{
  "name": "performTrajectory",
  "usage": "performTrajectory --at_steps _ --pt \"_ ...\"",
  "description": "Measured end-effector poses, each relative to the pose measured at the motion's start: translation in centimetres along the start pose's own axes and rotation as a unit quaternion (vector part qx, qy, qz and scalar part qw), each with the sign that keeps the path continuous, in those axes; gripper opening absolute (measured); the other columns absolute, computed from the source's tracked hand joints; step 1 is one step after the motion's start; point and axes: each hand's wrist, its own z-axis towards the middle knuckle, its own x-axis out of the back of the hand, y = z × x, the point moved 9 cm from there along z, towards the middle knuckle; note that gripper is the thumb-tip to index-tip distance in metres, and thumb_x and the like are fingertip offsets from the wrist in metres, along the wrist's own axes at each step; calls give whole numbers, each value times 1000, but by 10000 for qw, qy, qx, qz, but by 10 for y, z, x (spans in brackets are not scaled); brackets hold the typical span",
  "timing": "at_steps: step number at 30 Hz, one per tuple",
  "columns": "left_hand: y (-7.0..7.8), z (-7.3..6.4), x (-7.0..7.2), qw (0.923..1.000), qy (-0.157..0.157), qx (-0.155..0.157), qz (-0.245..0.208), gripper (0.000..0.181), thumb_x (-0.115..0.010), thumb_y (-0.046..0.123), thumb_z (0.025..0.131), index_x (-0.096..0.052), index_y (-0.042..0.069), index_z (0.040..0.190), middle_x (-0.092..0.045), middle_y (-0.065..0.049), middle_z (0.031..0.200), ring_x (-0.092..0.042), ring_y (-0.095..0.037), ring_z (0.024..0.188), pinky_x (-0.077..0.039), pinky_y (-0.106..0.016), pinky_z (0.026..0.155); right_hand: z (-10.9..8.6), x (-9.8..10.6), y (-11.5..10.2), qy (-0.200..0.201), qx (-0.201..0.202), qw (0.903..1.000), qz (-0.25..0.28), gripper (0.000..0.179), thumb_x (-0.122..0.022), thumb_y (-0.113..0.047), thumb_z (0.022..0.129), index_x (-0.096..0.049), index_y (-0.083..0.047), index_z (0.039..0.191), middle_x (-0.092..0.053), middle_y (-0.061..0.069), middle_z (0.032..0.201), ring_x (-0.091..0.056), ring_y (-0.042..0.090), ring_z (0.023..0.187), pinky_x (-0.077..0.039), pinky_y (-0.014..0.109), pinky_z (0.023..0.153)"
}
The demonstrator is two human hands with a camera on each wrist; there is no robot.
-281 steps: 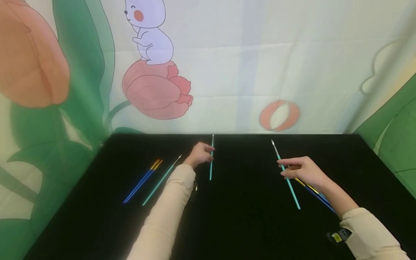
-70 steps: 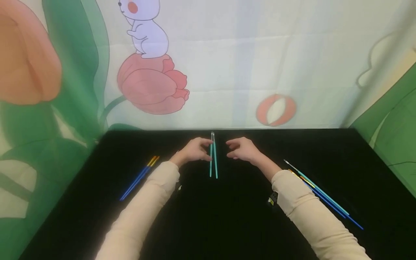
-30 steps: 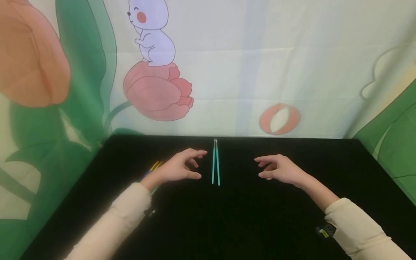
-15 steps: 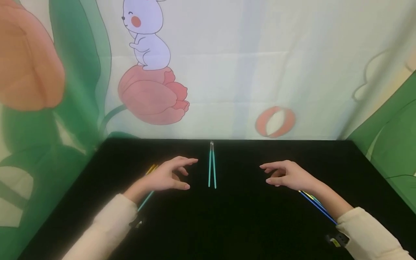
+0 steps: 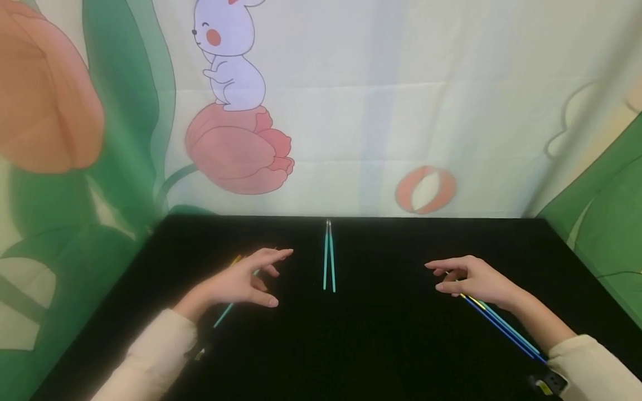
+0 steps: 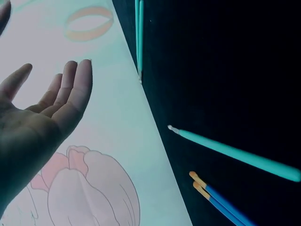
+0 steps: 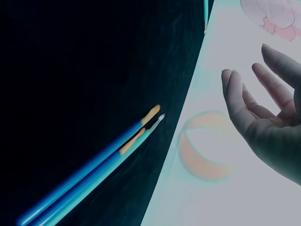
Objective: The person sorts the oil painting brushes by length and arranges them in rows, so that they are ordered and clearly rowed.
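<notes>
Two teal paintbrushes (image 5: 332, 262) lie side by side mid-table, silver tips together at the back, handle ends slightly apart. To their left hovers my left hand (image 5: 241, 281), fingers spread and holding nothing. It partly covers a third teal paintbrush (image 6: 235, 153) and two blue paintbrushes (image 6: 225, 207) with yellow ferrules, which the left wrist view shows lying on the table. My right hand (image 5: 478, 283) is over the right side, fingers loosely bent around nothing. Beneath it lie two blue paintbrushes (image 7: 84, 172) and a teal paintbrush (image 7: 108, 162), close together; the hand hides their tips in the head view.
A black table (image 5: 381, 334) runs back to a hanging cloth (image 5: 341, 111) printed with a rabbit and tulips. Green printed cloth (image 5: 602, 195) closes off the right side. Dark wrist cameras (image 5: 549, 384) sit under the sleeves.
Earlier each hand held a teal paintbrush; both brushes now lie together mid-table. Since then both hands have drawn apart, the left toward the left, the right toward the right.
</notes>
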Motion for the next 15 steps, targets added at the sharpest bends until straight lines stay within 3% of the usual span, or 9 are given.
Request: performTrajectory --at_steps 7,12,15 --pt "-5 -9 1 10000 15 3 -93 81 -75 16 74 -31 14 142 -24 -14 141 -43 -34 112 -50 -40 81 -8 7 14 70 -142 9997 -175 49 -61 -23 87 -49 -1 129 -58 16 112 -55 18 88 -49 28 66" --pt "-13 -14 3 9999 129 -38 -88 80 -74 15 74 -32 15 142 -29 -16 138 -44 -36 110 -51 -42 80 -16 10 21 93 -147 9998 -127 51 -61 -21 87 -46 2 130 -60 15 104 -57 15 85 -49 30 66" --pt "-16 -19 7 9996 248 -105 -72 83 -75 14 74 -29 16 143 -32 -16 135 -45 -38 109 -51 -45 78 -19 11 25 130 -172 9997 -110 53 -62 -21 86 -45 2 130 -57 19 108 -59 16 85 -49 31 65"
